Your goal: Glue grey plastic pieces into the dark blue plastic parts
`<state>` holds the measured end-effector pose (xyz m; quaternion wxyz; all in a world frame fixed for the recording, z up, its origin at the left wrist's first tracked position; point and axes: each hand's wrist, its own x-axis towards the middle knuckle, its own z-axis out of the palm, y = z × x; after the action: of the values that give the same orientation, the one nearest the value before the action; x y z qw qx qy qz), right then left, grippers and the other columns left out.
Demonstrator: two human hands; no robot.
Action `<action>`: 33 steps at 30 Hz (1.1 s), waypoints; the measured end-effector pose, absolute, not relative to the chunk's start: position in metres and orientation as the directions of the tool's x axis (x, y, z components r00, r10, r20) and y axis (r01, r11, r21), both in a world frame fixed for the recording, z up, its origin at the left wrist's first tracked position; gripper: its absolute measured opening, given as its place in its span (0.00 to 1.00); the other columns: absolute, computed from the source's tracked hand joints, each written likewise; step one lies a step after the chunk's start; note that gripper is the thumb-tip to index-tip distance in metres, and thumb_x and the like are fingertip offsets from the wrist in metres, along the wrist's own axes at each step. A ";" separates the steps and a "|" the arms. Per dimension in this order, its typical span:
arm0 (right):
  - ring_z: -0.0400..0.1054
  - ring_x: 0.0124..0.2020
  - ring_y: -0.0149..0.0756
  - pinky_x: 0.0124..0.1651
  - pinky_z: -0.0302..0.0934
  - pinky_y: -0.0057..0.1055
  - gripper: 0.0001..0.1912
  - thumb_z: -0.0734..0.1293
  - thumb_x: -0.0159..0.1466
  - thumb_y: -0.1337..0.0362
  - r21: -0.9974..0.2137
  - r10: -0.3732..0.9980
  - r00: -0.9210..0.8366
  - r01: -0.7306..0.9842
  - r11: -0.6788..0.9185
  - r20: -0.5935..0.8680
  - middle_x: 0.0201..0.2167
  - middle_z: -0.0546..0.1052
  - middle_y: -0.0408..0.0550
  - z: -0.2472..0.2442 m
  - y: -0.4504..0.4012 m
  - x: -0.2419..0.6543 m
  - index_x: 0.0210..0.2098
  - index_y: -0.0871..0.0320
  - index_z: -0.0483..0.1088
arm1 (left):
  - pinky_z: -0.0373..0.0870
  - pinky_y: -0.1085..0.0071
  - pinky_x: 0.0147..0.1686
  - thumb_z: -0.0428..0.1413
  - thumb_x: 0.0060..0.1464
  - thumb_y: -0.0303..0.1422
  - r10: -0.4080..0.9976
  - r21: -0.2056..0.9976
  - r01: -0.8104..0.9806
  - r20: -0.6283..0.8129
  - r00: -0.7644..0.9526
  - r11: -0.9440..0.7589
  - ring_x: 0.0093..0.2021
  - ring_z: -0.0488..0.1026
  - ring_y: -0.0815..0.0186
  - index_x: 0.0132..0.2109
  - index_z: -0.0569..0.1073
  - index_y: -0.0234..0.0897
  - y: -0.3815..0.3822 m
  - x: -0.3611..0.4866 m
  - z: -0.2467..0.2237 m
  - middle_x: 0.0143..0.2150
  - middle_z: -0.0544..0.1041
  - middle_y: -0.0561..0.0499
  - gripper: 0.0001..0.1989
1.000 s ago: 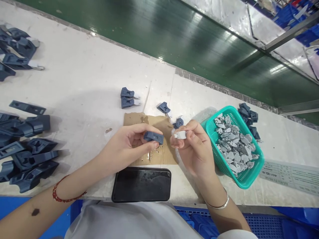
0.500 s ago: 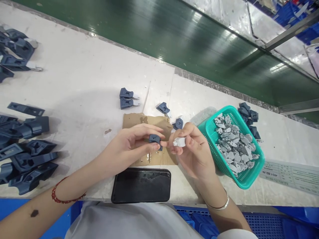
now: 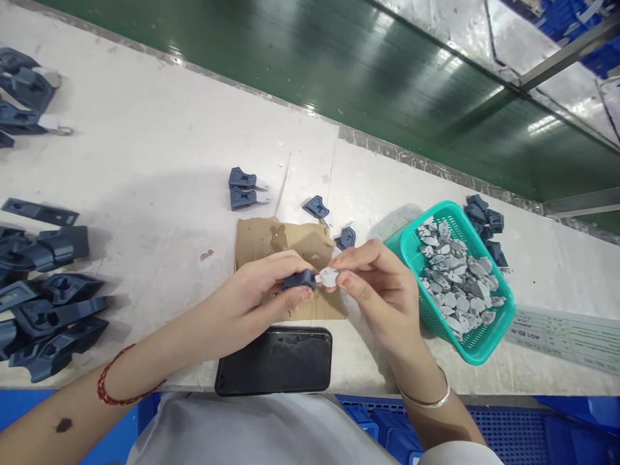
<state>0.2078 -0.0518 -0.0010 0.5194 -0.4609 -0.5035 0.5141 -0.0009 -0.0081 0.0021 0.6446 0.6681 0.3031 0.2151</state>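
My left hand (image 3: 264, 284) is closed on a dark blue plastic part (image 3: 299, 279), pinched between thumb and fingers above a piece of brown cardboard (image 3: 256, 236). Between the thumb and forefinger of my right hand (image 3: 380, 290) is a small light-grey piece (image 3: 329, 277). Its narrow end meets the end of the blue part; whether it has entered it I cannot tell. Beyond my hands lie a stacked pair of blue parts with grey ends (image 3: 243, 188), a single blue part (image 3: 316, 206) and another (image 3: 345, 238) by the cardboard's edge.
A green basket (image 3: 506, 313) of grey pieces stands to the right, with blue parts (image 3: 484, 219) behind it and a printed strip (image 3: 564, 336) beside it. More blue parts (image 3: 53, 300) are heaped at left. A black phone (image 3: 274, 361) lies near the front edge.
My right hand has turned and brought the grey piece leftward to the blue part. My left hand has tilted the blue part so that its end faces the grey piece.
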 end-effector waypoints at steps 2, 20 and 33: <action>0.76 0.33 0.29 0.38 0.72 0.27 0.02 0.73 0.68 0.65 -0.996 0.998 -0.044 -0.071 0.048 0.051 0.35 0.81 0.42 -0.001 -0.051 0.207 0.39 0.51 0.79 | 0.64 0.72 0.34 0.50 0.71 0.39 0.679 0.992 0.129 -0.100 0.727 0.008 0.34 0.67 0.68 0.42 0.73 0.36 -0.008 -0.001 0.002 0.36 0.70 0.52 0.13; 0.78 0.40 0.29 0.44 0.72 0.27 0.07 0.70 0.69 0.71 -0.968 0.973 -0.154 0.161 0.194 0.170 0.38 0.82 0.40 -0.005 -0.055 0.212 0.43 0.51 0.76 | 0.62 0.74 0.35 0.48 0.72 0.35 0.671 0.971 0.208 -0.074 0.738 -0.121 0.34 0.65 0.71 0.39 0.70 0.36 -0.007 -0.002 0.000 0.34 0.68 0.56 0.13; 0.75 0.38 0.27 0.43 0.70 0.26 0.05 0.68 0.71 0.69 -0.917 0.966 -0.130 0.306 0.255 0.225 0.37 0.80 0.39 -0.010 -0.051 0.206 0.43 0.52 0.74 | 0.61 0.74 0.28 0.51 0.70 0.39 0.684 0.966 0.203 -0.257 0.683 0.160 0.29 0.63 0.71 0.38 0.73 0.35 -0.008 0.003 0.000 0.30 0.67 0.56 0.15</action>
<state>0.2063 -0.0513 -0.0101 0.4461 -0.4857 -0.6545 0.3698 0.0031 -0.0083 -0.0003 0.6734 0.6230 0.3557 0.1784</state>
